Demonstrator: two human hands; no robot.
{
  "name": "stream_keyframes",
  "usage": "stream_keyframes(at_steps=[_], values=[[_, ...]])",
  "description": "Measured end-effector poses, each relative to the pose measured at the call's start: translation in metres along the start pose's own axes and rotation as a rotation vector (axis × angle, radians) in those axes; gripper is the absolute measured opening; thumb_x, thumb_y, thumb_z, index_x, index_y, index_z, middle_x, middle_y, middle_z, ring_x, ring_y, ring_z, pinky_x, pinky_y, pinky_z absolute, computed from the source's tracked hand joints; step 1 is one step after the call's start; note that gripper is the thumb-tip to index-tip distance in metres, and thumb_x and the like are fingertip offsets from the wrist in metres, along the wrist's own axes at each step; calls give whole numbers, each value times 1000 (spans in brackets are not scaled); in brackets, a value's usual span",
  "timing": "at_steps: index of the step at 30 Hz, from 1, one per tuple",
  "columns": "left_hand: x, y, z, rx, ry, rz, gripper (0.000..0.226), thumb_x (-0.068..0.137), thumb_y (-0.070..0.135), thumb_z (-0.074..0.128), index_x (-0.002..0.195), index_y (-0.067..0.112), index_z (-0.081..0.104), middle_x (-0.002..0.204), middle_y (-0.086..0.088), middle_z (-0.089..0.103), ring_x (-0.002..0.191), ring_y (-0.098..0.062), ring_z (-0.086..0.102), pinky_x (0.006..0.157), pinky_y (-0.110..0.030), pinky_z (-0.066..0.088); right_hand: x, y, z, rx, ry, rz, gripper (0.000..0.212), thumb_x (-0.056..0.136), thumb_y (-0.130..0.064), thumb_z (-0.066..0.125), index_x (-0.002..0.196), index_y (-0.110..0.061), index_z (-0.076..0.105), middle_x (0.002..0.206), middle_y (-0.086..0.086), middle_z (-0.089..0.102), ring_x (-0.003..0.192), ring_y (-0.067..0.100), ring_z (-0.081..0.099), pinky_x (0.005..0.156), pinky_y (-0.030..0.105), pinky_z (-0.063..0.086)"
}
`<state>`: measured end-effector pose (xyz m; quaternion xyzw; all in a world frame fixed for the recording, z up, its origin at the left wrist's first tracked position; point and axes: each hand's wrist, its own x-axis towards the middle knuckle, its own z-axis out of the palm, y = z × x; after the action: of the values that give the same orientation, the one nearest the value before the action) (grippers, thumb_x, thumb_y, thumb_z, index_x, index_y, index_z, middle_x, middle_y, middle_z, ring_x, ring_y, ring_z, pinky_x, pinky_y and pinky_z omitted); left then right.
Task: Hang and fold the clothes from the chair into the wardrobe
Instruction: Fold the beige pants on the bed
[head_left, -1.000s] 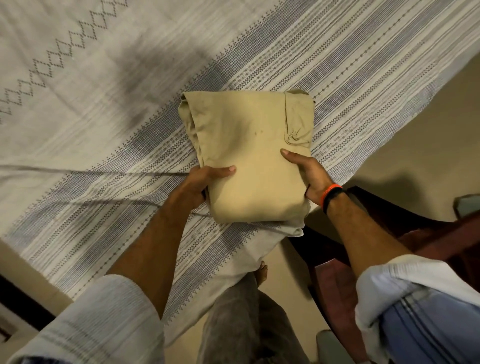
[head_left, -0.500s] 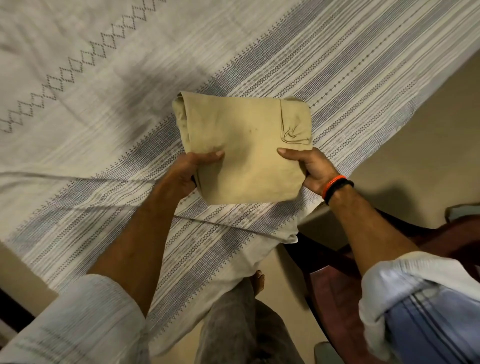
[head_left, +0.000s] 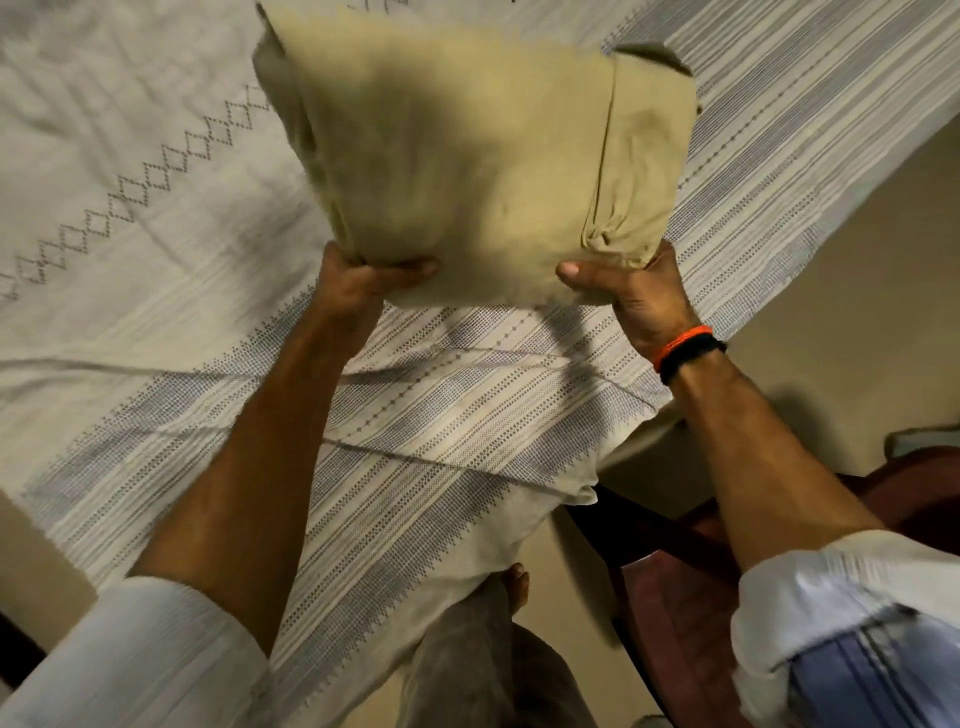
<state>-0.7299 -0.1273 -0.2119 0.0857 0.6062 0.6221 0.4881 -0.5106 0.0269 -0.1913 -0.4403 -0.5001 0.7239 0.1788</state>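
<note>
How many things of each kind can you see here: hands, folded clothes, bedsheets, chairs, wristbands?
Hands: 2, the left hand and the right hand, both holding the garment
Folded khaki garment: 1
Striped bedsheet: 1
Dark wooden chair: 1
Wristbands: 2, one orange and one black
Total: 7

Bedspread (head_left: 156, 322): pale woven cloth with grey-blue striped bands and a diamond-stitch line, spread over the bed below me, its corner hanging off the edge. Floor (head_left: 841, 291): plain beige, to my right. My foot (head_left: 517, 584): bare, on the floor under that hanging corner.
</note>
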Motion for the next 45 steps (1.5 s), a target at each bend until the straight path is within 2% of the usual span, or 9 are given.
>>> stream_keyframes(at_steps=[3, 6, 10, 13, 17, 21, 24, 27, 45], values=[[-16, -33, -15, -47, -21, -192, 74, 67, 40, 88, 127, 12, 55, 127, -3, 66, 116, -24, 64, 88, -45, 56, -10, 24, -4, 61, -16, 155, 43, 72, -44, 76, 107, -20, 69, 104, -2, 75, 103, 19, 70, 91, 39, 56], [-46, -81, -30, 33, 12, -441, 62, 88, 44, 69, 139, 15, 47, 129, -4, 62, 120, -30, 60, 97, -59, 49, -27, 77, -13, -111, 77, 442, 61, 73, -69, 69, 111, -21, 71, 110, 2, 74, 103, 24, 70, 96, 47, 54], [-78, -109, -34, 19, 120, -652, 34, 85, 22, 71, 116, 12, 60, 115, -4, 68, 112, -30, 63, 76, -35, 56, -50, 127, -23, -180, 180, 678, 48, 78, -50, 73, 109, -13, 72, 106, 5, 75, 99, 27, 71, 93, 50, 53], [-79, -109, -35, -22, 205, -650, 40, 79, 14, 76, 115, 9, 59, 118, -8, 67, 103, -28, 65, 74, -37, 58, -54, 128, -20, -175, 240, 651, 36, 82, -39, 72, 106, -11, 72, 99, 4, 76, 101, 31, 69, 93, 48, 53], [-72, -105, -23, 435, 505, -292, 86, 73, 23, 74, 142, 3, 27, 136, -19, 48, 110, -28, 58, 81, -46, 56, -47, 107, 4, -561, 459, 413, 69, 69, -33, 72, 129, -10, 49, 124, 7, 61, 115, 26, 57, 95, 36, 46], [-53, -89, 6, 1234, 451, 368, 73, 91, 40, 57, 150, 6, 31, 155, -20, 29, 143, -33, 29, 115, -55, 27, -37, 85, 33, -1108, 361, -122, 83, 62, -33, 54, 140, -6, 43, 146, 15, 42, 134, 31, 39, 110, 46, 31], [-32, -94, 24, 1446, 154, 302, 71, 99, 58, 33, 156, 18, 21, 164, -13, 8, 151, -31, 5, 121, -52, 3, -20, 97, 44, -1309, 158, -268, 70, 90, -44, 41, 153, -14, 30, 162, 12, 21, 150, 27, 18, 122, 48, 13], [-29, -118, 16, 1604, 30, 213, 78, 96, 65, 23, 157, 19, 10, 165, -14, 2, 152, -33, -2, 120, -58, 3, -18, 125, 41, -1480, -2, -282, 71, 99, -56, 28, 158, -19, 15, 165, 12, 5, 153, 24, 2, 123, 49, 1], [-12, -203, -11, 1575, 137, 403, 84, 88, 59, 44, 154, 11, 27, 162, -17, 17, 151, -33, 10, 118, -57, 12, -9, 214, 31, -1535, 91, -463, 76, 94, -53, 47, 153, -7, 30, 161, 22, 17, 151, 33, 14, 120, 59, 11]])
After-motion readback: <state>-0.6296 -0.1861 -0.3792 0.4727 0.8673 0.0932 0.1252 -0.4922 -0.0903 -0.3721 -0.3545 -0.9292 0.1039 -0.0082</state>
